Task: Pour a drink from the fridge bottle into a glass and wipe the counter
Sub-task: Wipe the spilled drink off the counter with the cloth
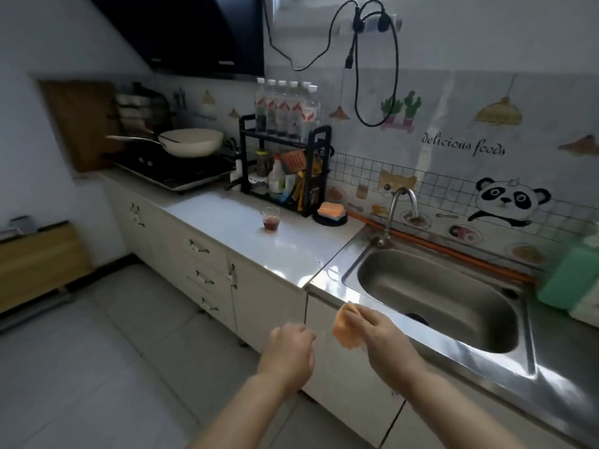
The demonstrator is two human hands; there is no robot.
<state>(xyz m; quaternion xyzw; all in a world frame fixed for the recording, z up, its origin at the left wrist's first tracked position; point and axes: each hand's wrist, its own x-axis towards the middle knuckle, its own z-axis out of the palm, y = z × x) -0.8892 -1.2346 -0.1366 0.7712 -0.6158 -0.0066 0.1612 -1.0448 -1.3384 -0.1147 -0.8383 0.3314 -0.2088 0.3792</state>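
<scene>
Now the right hand [385, 335] is holding an orange cloth [346, 332] just in front of the front edge of the steel sink [437, 286]. The fingers [359, 314] and the thumb are closing on the upper corner of the cloth and pinching it. The rest of the cloth is hanging down on the left side of the palm, below the fingertips and not touching the worktop [227, 222]. The left hand [290, 348] is hovering near the cloth, a little apart from it. Its fingers are curling in toward the palm and are gripping nothing.

The glass [270, 219] is standing upright on the worktop, well apart from both hands, with a dark drink filling its lower part. It is sitting just beside a black rack [285, 163] that is carrying bottles. An orange sponge [330, 209] is lying on a dark dish between the rack and the faucet [400, 205].
</scene>
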